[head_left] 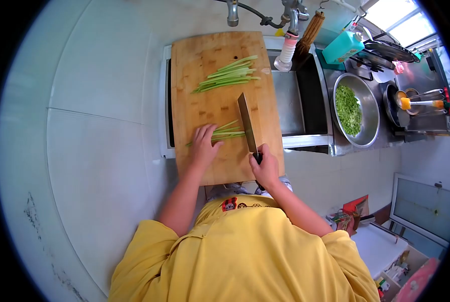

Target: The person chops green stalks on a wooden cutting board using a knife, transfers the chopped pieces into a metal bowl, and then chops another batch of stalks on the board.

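The left hand (205,143), fingers close together and half bent over the stalks (230,134), holds them down toward the board's left edge. The right hand (266,166) is closed around the handle of the knife (247,121), its blade beside the stalks' right ends, tip toward the far edge of the board (189,75). A bigger bunch (227,76) lies nearer that far edge. Past the board's right edge are the sink (289,100), then a bowl (371,113) of chopped greens (348,108).
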Demonstrator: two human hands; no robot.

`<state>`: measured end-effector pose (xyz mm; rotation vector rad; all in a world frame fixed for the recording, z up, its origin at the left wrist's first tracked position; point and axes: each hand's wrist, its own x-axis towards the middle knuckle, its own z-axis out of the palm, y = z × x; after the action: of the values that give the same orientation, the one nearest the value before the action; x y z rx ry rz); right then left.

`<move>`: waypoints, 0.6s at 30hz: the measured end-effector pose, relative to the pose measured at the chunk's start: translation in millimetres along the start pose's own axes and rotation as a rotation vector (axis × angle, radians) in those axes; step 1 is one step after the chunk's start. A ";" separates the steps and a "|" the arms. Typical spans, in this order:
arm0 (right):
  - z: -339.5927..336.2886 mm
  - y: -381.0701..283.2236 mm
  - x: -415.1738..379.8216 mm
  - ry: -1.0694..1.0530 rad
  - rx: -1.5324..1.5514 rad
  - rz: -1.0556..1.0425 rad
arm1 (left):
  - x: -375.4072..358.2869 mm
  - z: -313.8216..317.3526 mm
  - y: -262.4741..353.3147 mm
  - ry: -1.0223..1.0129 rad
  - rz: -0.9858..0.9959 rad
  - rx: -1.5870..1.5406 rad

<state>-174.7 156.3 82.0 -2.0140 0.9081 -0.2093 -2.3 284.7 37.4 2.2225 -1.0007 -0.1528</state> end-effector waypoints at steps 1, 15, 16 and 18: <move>2.1 -1.8 -0.6 0.009 0.019 0.011 | -2.5 -3.2 -2.7 -0.014 0.018 0.001; 31.4 -11.2 -6.7 -0.021 -0.220 -0.003 | 4.4 14.1 -4.7 0.010 0.135 -0.034; 29.3 -10.6 -6.5 -0.019 -0.212 0.001 | 4.6 15.1 -7.2 0.078 0.115 -0.082; 22.6 -10.2 -6.0 0.007 -0.200 -0.039 | 6.7 15.7 -10.7 0.135 0.104 -0.133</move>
<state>-163.3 178.7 77.9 -2.2184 0.9249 -0.1515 3.3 276.6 19.8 2.0273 -0.9999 -0.0213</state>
